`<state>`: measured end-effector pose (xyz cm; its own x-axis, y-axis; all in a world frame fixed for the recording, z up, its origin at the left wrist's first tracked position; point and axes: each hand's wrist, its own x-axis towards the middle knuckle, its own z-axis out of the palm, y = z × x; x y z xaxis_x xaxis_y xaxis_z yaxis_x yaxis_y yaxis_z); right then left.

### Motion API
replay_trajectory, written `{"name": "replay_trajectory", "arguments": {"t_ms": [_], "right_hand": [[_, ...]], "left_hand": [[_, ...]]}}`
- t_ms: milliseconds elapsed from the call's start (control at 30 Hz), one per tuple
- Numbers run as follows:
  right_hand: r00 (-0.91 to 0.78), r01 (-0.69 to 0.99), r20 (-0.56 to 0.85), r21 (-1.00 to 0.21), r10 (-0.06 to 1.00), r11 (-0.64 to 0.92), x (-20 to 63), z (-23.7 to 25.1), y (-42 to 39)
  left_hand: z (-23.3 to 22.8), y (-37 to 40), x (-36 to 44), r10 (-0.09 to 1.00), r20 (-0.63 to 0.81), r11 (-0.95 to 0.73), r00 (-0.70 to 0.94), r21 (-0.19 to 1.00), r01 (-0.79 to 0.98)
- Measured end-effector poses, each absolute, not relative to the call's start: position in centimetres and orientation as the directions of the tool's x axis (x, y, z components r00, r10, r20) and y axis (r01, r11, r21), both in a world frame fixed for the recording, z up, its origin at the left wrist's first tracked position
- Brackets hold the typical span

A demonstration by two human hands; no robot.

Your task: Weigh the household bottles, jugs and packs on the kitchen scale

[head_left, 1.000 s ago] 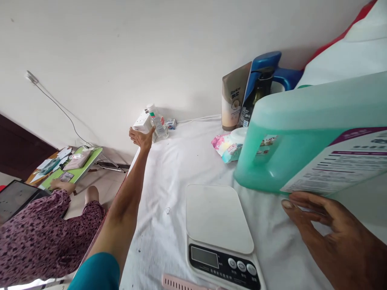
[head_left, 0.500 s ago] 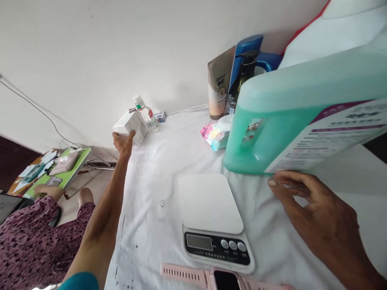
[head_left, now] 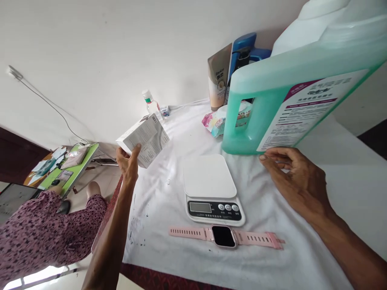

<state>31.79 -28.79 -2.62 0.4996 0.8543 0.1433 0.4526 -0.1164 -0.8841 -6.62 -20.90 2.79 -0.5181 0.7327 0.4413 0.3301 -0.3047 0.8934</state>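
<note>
My left hand point(head_left: 128, 163) grips a white box point(head_left: 148, 139) with printed text, thumb on its near face, raised and tilted at the table's left side. Beside the jug's lower edge, my right hand point(head_left: 298, 179) has loosely bent fingers with a gap inside; its fingertips are close to or touching the jug, and nothing shows in its grasp. The large jug of green liquid point(head_left: 256, 88) has a white and purple label. Between my hands lies a white kitchen scale point(head_left: 208, 177), its display blank. A pink-strapped smartwatch point(head_left: 223, 236) lies stretched out in front of it.
Behind the box stand a clear bottle point(head_left: 152, 105) and a small blue-white box point(head_left: 165, 111). A pack of wipes point(head_left: 213, 123), a brown tube point(head_left: 218, 80) and a blue bottle point(head_left: 245, 42) are near the wall. A person in patterned clothing point(head_left: 57, 233) sits left by a green table point(head_left: 81, 169).
My left hand has lifted the white box off its place by the clear bottle and brought it nearer, turning its printed face toward me. My right hand remains by the jug. The view has shifted.
</note>
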Motion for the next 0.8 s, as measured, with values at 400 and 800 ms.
{"name": "replay_trajectory", "arguments": {"t_ms": [400,800], "right_hand": [[0.472,0.441,0.187,-0.896,0.862,-0.047,31.6,-2.8,-29.1],[0.485,0.437,0.162,-0.896,0.859,-0.078,31.6,-2.8,-29.0]], "left_hand": [[1.8,-27.6,2.2,0.913,0.401,-0.383,-0.079,0.906,0.18],[-0.9,-26.5,0.1,0.874,0.485,-0.484,-0.018,0.875,0.023]]}}
